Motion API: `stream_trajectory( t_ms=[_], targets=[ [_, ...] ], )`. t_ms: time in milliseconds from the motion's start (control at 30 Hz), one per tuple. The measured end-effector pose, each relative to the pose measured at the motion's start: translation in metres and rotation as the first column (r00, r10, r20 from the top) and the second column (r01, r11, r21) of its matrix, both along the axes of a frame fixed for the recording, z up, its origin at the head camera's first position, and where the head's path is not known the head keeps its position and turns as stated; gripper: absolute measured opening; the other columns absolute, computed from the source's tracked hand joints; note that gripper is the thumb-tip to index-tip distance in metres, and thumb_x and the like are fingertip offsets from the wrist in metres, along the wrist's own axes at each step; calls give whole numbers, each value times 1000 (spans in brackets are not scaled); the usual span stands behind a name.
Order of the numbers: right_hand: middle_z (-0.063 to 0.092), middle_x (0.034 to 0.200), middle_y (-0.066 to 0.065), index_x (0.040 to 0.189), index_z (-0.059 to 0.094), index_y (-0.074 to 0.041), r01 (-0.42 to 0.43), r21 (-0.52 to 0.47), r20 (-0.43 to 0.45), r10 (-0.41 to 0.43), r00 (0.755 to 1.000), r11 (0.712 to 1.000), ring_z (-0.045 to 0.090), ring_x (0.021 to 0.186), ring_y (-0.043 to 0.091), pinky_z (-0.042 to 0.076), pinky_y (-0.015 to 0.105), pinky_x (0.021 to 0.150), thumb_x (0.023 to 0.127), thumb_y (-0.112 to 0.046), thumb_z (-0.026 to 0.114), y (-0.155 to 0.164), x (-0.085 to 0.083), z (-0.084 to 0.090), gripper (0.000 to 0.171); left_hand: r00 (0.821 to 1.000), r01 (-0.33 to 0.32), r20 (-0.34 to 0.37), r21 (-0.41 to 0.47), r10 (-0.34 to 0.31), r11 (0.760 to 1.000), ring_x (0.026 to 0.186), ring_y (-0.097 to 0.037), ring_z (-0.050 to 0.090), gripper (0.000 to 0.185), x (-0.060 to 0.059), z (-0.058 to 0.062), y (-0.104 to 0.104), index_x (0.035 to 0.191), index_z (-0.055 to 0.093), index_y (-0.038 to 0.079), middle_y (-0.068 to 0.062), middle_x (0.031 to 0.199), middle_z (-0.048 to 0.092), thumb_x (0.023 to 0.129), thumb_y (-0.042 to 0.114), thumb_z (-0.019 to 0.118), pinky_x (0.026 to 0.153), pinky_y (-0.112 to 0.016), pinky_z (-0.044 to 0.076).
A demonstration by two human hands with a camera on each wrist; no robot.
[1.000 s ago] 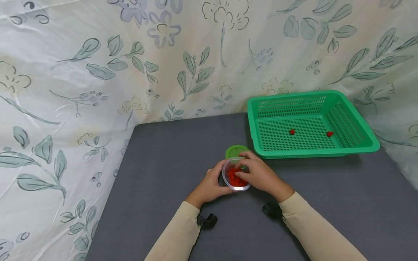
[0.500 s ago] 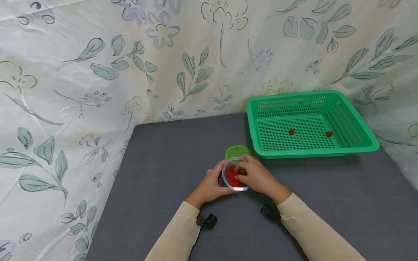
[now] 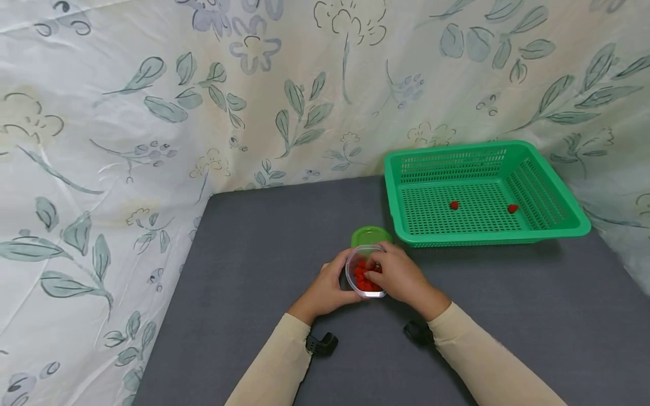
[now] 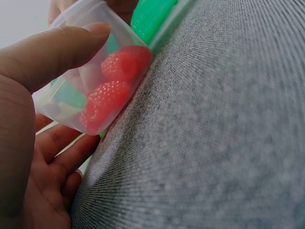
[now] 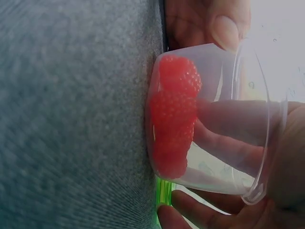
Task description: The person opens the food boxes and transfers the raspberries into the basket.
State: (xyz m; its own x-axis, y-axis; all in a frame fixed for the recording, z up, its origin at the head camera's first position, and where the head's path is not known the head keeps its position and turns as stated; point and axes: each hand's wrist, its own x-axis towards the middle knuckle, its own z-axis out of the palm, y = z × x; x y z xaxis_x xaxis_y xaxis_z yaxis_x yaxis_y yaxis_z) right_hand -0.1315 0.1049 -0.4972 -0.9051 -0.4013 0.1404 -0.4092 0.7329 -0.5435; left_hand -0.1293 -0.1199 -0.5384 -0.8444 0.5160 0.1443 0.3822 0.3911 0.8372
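A small clear plastic cup (image 3: 355, 256) holding several red raspberries (image 3: 361, 277) stands on the grey table. My left hand (image 3: 350, 279) grips the cup from the left, with the thumb (image 4: 52, 52) pressed on its wall. My right hand (image 3: 369, 270) reaches into the cup from above, and its fingers (image 5: 228, 121) pinch at the raspberries (image 5: 174, 114). The left wrist view shows the cup (image 4: 71, 90) tilted a little, berries (image 4: 112, 93) against its wall.
A round green lid (image 3: 370, 235) lies just behind the cup. A green slotted basket (image 3: 487, 232) sits at the back right with two raspberries (image 3: 454, 205) on its floor. A floral cloth (image 3: 152, 141) hangs behind and to the left of the table (image 3: 254, 254).
Both hands and the cup have stayed almost still. The right hand's fingers have shifted slightly deeper and leftward into the cup.
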Motion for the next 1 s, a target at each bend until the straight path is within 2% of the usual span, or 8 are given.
stream_trajectory(
  t_ms=[167,333,600,1000],
  targets=[
    [66,123,15,88,76,-12,-6,8,-40,6,999,1000,64,112,36,55,51,93,94,-15,88,-1,1,1,14,1000,0,-3,-9,0,1000,139,-14,52,94,0,0,-1,167,41,25,7,156,57,87,28,91,118,-52,29],
    [65,131,19,85,75,-12,-18,-17,-57,17,998,1000,64,119,39,55,52,97,94,-14,88,1,0,2,16,1000,1,-5,-10,-1,1000,140,-13,51,95,0,0,-1,167,41,24,5,157,57,87,27,91,118,-52,28],
    [63,134,21,87,75,-10,-54,-50,-96,49,994,997,63,121,40,57,51,94,93,-14,89,4,-2,2,15,1000,1,1,-3,-1,1000,138,-15,52,94,0,1,-1,167,41,26,7,155,57,86,27,91,118,-53,29],
    [60,144,20,94,77,-14,-113,-124,-92,102,991,986,53,136,43,50,56,105,95,-17,88,6,-3,13,11,1000,8,-7,-4,-8,1000,137,-15,53,94,-2,1,-2,167,41,26,9,154,58,86,27,90,119,-54,28]
  ],
)
